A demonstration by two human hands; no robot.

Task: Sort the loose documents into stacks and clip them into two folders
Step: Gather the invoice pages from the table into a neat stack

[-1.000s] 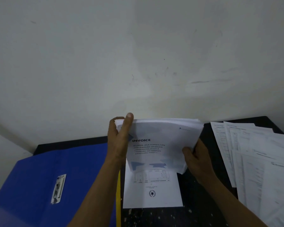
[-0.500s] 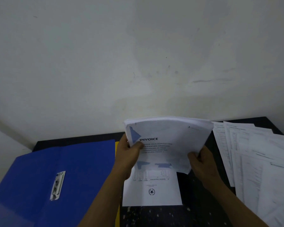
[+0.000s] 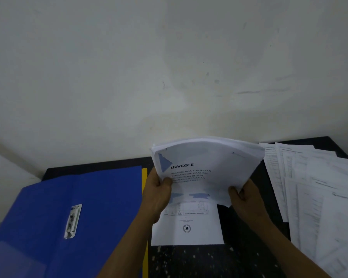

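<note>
Here, in the centre of the frame, both hands held a stack of invoice sheets (image 3: pixel 209 165) raised off the dark speckled table (image 3: pixel 191 261). The stack bowed upward in an arch, its top page reading "INVOICE" beside a blue triangle. The left hand (image 3: pixel 159 194) gripped the stack's lower left edge, thumb curled over the front of the top page. The right hand (image 3: pixel 247 199) pinched the lower right corner, thumb on the front and the fingers hidden behind the paper.

Directly below the stack, 1 printed sheet (image 3: pixel 189 230) with a small star emblem lay flat on the table, its upper part covered by the raised pages and the left hand.

At the lower left of the frame lay an open blue folder (image 3: pixel 72 187), with a metal clip (image 3: pixel 72 220) on its inner face. A narrow strip of a yellow folder (image 3: pixel 144 174) showed along the blue one's right edge, just beside the left wrist.

At the right of the frame, loose documents (image 3: pixel 309 189) lay fanned and overlapping on the table, near the right forearm. A pale scuffed wall (image 3: pixel 169 67) filled the upper half.
</note>
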